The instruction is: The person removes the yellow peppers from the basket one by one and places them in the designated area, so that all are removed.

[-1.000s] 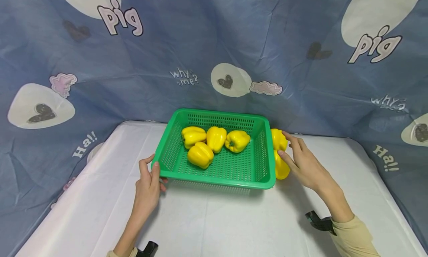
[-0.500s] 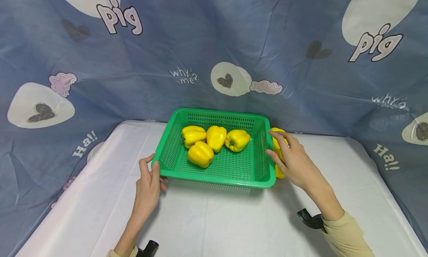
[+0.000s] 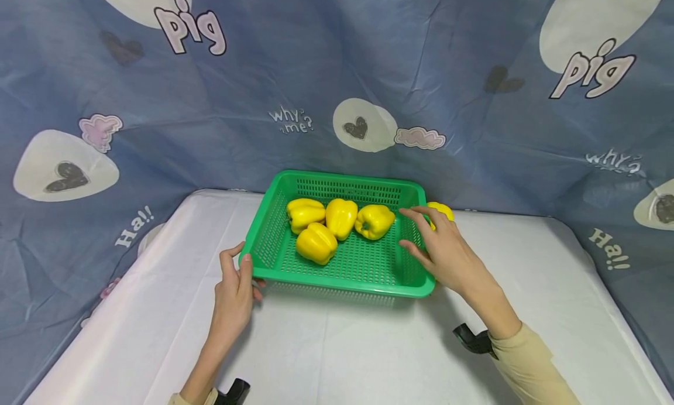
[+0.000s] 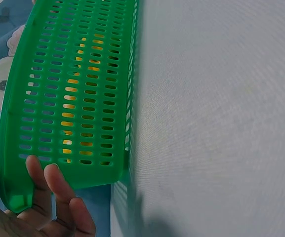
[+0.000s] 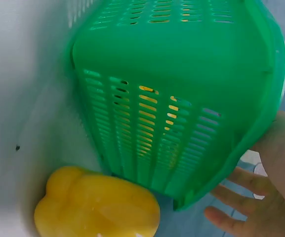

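A green perforated plastic basket [image 3: 363, 285] stands at the back of the white table. Several yellow bell peppers [image 3: 317, 244] lie in its left and middle parts. My left hand [image 3: 233, 291] grips the near left corner, thumb over the rim and fingers against the outer wall, as the left wrist view also shows. Above the right rim, my right hand [image 3: 451, 257] reaches partly over the basket with thumb and fingers apart, holding nothing. Outside the right wall, a yellow bell pepper [image 3: 441, 210] is partly hidden by that hand. The right wrist view shows a bell pepper [image 5: 98, 205] beside the basket.
The white-covered table [image 3: 337, 352] extends in front and to both sides. A blue printed cloth [image 3: 337, 54] hangs right behind the basket. Black wrist devices [image 3: 474, 339] sit on both forearms.
My right hand has moved left, from over the bell peppers outside the basket to above its right rim, covering more of those peppers. The left hand and basket have stayed in place.
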Available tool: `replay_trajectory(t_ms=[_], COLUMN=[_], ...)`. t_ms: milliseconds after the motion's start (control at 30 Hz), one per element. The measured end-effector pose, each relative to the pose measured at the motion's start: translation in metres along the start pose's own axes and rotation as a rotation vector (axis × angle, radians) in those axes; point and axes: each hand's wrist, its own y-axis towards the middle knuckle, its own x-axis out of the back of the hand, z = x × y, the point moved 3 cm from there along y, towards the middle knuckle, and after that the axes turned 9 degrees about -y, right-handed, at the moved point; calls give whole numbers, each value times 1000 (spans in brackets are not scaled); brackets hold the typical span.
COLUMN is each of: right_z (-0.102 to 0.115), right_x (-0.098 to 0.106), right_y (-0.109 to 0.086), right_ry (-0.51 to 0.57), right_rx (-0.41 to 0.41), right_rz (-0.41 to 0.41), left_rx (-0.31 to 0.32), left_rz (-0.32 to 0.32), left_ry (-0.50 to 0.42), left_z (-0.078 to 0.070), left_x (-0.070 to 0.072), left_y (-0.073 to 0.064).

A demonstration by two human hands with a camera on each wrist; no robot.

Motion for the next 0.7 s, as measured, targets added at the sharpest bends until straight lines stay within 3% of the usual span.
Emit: replay_trajectory(t_ms=[200,700], right_z=[5,16], right_x=[-5,-11], right_y=[9,26], right_ry=[7,-31], right_rx=[40,49], right_rz=[24,135], left_rx=[-5,-2], left_rz=[-2,1], left_ry=[-3,-2], left_z=[1,2], left_x=[0,1], left_y=[0,1])
